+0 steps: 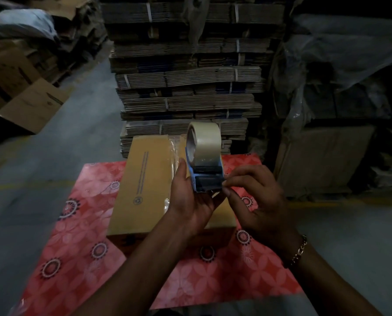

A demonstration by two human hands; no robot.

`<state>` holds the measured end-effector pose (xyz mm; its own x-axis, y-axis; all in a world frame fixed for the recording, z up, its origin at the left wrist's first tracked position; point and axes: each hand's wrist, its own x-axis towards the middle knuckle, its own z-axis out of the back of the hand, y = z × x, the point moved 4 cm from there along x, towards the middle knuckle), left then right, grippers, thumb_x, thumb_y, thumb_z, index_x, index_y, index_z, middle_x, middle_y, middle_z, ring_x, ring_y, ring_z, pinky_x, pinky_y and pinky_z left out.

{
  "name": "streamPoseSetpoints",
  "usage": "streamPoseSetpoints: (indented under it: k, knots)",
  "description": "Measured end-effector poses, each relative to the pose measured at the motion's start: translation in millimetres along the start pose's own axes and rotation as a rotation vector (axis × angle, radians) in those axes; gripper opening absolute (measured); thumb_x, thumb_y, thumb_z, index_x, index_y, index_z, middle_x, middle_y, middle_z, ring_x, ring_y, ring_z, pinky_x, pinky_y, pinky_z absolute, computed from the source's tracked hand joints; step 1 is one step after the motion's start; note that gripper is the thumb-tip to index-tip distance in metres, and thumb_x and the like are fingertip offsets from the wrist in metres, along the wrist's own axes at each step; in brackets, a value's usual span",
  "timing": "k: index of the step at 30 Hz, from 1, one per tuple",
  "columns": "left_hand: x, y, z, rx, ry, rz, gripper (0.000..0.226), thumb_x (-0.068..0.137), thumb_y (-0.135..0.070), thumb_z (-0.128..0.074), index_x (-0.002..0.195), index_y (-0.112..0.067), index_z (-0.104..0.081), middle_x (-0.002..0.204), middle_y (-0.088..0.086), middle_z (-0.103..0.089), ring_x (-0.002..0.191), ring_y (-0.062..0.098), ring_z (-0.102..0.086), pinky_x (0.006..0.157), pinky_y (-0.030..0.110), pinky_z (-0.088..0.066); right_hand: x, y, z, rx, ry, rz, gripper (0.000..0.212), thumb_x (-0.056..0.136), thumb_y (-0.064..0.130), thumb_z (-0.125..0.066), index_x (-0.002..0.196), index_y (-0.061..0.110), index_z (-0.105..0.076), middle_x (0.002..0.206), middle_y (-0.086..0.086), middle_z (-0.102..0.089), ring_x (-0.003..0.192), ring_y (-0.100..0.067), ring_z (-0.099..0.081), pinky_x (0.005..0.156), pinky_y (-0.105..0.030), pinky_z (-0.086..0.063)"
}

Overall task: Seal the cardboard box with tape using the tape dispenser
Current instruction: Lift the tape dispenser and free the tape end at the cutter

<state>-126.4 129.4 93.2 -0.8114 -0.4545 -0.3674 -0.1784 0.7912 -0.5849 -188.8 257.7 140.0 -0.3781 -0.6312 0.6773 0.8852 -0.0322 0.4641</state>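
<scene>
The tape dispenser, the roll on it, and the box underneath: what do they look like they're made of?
Tape dispenser: apparently blue moulded plastic, smooth and matte, with darker parts near its mouth. Roll: clear or pale glossy plastic tape, judging by its milky sheen. Cardboard box: plain tan cardboard, matte, with printed marks; a shiny strip along its top looks like tape already laid.

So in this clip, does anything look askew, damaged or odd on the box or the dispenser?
Mildly odd: the clear tape strip along the cardboard box looks wrinkled rather than flat. The left hand holds the tape dispenser above the box while the right hand pinches at its front edge. Nothing looks damaged.
</scene>
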Motion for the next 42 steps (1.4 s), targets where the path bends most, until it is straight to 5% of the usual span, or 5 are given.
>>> streamPoseSetpoints:
  k: [6,18,26,31,42]
  knots:
    - [3.9,-2.2,1.3,0.078,-0.005,-0.061,0.076,0.093,-0.070,-0.037,0.134,-0.011,-0.062,0.110,0.012,-0.068,0.096,0.024,-0.065,0.075,0.037,-0.056,11.2,-1.8,-1.2,0.164,0.166,-0.231,0.005,0.090,0.017,-0.071,0.091,0.021,-0.069,0.093,0.010,-0.056,0.085,-0.009,-0.056,0.070,-0.011,-0.040]
    - [10.9,-3.2,3.2,0.071,0.023,-0.107,0.074,0.093,-0.068,-0.037,0.137,-0.012,-0.059,0.140,0.024,-0.058,0.131,0.043,-0.054,0.100,0.054,-0.049,26.5,-2.0,1.0,0.297,0.496,-0.537,0.007,0.093,0.025,-0.063,0.086,0.025,-0.064,0.097,0.003,-0.063,0.077,-0.002,-0.055,0.065,-0.019,-0.039]
    - [9.8,-3.1,1.6,0.112,0.043,-0.133,0.081,0.082,-0.066,-0.048,0.138,-0.008,-0.057,0.123,0.021,-0.063,0.111,0.036,-0.062,0.081,0.043,-0.058,35.9,-5.1,-1.1,0.247,0.614,-0.611,0.006,0.091,0.020,-0.062,0.090,0.019,-0.067,0.083,0.008,-0.065,0.056,0.013,-0.054,0.059,-0.017,-0.036]
    - [11.6,-1.0,4.5,0.152,0.081,-0.161,0.063,0.082,-0.063,-0.047,0.115,-0.015,-0.071,0.101,0.011,-0.073,0.087,0.025,-0.071,0.072,0.039,-0.059,39.1,-10.8,-3.9,0.237,0.620,-0.652,0.010,0.088,0.024,-0.070,0.085,0.014,-0.070,0.056,0.021,-0.063,0.044,0.010,-0.052,0.047,-0.014,-0.035]
    - [15.6,1.0,9.0,0.132,0.065,-0.182,0.058,0.096,-0.060,-0.039,0.111,-0.016,-0.073,0.099,0.012,-0.072,0.088,0.027,-0.069,0.079,0.043,-0.056,35.0,-14.8,-10.4,0.332,0.554,-0.740,0.024,0.082,0.026,-0.080,0.067,0.021,-0.062,0.044,0.017,-0.056,0.039,0.004,-0.049,0.047,-0.018,-0.032]
